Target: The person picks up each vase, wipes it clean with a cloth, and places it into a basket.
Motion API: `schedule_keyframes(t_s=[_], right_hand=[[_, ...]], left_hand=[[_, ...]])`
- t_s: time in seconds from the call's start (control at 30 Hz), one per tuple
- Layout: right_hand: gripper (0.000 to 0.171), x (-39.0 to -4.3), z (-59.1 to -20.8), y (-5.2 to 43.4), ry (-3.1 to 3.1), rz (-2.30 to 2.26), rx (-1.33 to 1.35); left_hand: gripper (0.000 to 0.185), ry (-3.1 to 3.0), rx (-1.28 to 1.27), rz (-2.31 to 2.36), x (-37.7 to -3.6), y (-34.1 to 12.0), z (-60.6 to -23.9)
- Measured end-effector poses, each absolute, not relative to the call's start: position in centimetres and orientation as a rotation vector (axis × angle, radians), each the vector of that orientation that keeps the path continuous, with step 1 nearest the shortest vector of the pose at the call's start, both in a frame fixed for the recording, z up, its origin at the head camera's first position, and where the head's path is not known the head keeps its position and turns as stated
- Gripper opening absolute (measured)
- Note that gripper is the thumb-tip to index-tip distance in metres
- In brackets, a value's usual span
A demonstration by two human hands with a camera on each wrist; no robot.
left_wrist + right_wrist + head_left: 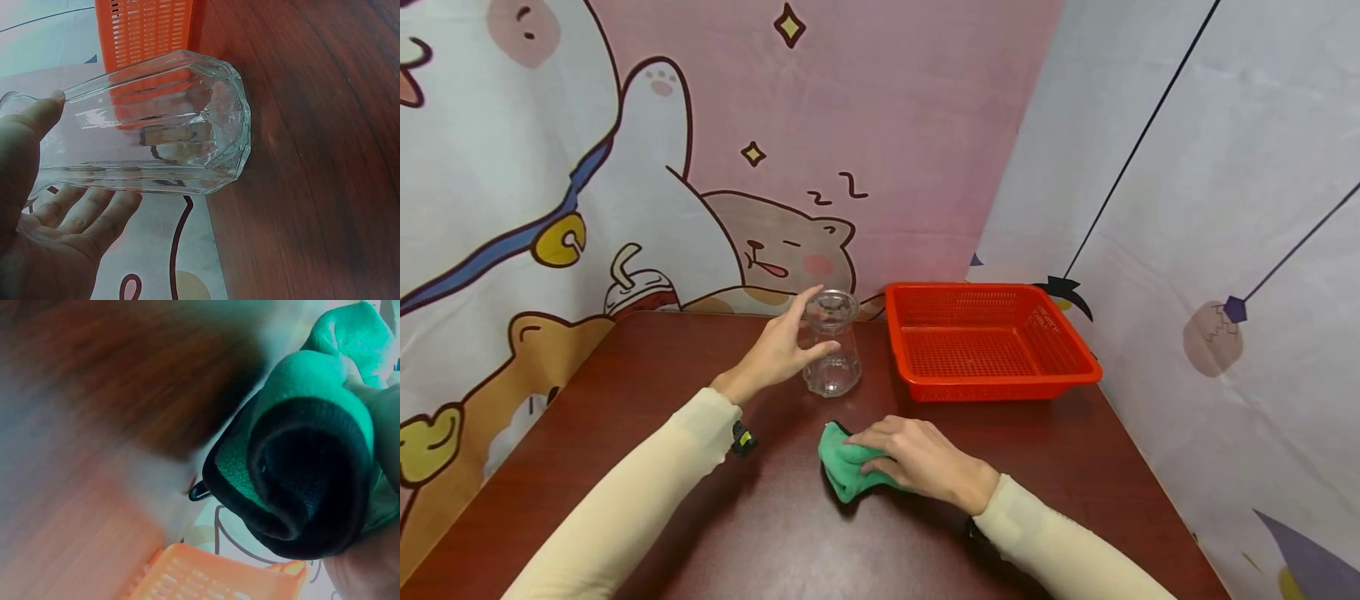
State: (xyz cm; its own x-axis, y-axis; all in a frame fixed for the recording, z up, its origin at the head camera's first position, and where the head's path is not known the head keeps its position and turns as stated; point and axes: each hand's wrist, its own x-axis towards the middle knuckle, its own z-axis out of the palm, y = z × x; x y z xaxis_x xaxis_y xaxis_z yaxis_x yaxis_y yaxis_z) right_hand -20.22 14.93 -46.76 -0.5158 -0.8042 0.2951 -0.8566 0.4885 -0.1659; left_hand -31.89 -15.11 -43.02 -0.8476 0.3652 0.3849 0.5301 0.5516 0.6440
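A clear, ribbed glass vase (832,367) with a flared rim stands on the table toward the back. My left hand (778,346) is spread beside its neck, thumb in front and fingers to the left. In the left wrist view, the thumb (47,115) and fingertips lie along opposite edges of the vase (156,125); whether they touch it is hard to tell. Lower and to the right, my right hand (917,458) grips a bunched green cloth (850,462) with dark edging. The cloth (312,381) appears folded over in the right wrist view.
A red perforated plastic basket (992,387) sits at the back right of the dark brown wooden table (775,533). Behind and beside the table hangs a cartoon-printed fabric (910,125). The left side of the basket is close to the vase.
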Motion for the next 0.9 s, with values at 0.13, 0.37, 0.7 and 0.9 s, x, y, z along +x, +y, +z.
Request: schedule_keyframes(t_s=[0.13,0.37,0.7,0.9], right_hand=[[0.047,-20.3,-46.4,15.1,-2.536,0.524,1.407],[0.046,-20.6,-46.0,15.2,-2.493,0.666,1.334],[0.045,-21.0,-45.0,15.1,-2.392,0.938,1.201],[0.042,-21.0,-44.5,14.8,-2.392,1.047,1.049]], left_hand=[[0.106,-2.581,-0.753,-1.177,-31.7,-15.1,-43.0],[0.106,-2.579,-0.763,-1.163,-31.8,-15.1,-43.0],[0.105,-2.591,-0.749,-1.165,-31.8,-15.2,-42.9],[0.105,-2.591,-0.741,-1.155,-31.6,-15.4,-42.9]])
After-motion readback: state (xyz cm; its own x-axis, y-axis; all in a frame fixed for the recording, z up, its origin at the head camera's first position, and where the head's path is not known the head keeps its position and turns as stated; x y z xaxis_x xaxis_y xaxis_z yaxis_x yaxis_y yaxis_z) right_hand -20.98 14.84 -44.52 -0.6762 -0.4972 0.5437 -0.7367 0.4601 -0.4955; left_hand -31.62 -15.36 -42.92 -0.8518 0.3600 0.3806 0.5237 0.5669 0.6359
